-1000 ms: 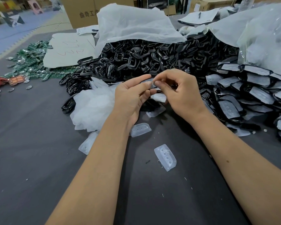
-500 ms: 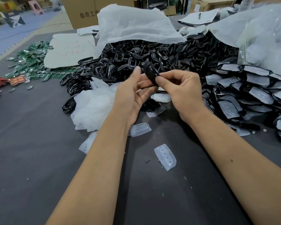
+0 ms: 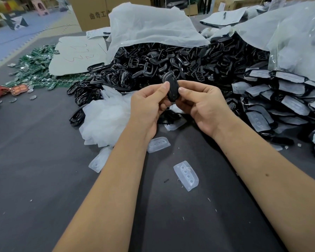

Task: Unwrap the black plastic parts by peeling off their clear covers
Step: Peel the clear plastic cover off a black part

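Observation:
A black plastic part (image 3: 171,86) stands upright between both hands above the dark table. My left hand (image 3: 149,106) pinches its left edge with thumb and curled fingers. My right hand (image 3: 202,104) pinches its right edge the same way. A stack of wrapped black parts with clear covers (image 3: 284,100) lies to the right. A heap of bare black parts (image 3: 171,62) spreads behind the hands. Peeled clear covers (image 3: 186,175) lie loose on the table, and a pile of clear covers (image 3: 105,117) sits left of my left hand.
White plastic bags (image 3: 149,28) drape over the black heap at the back. Green circuit boards (image 3: 36,70) are scattered at the far left beside a white sheet (image 3: 76,55). A cardboard box (image 3: 91,13) stands behind. The dark table (image 3: 35,179) stretches in front.
The black part has come free of its cover and been turned upright. My left hand, open beside it half a second ago, now pinches its left edge.

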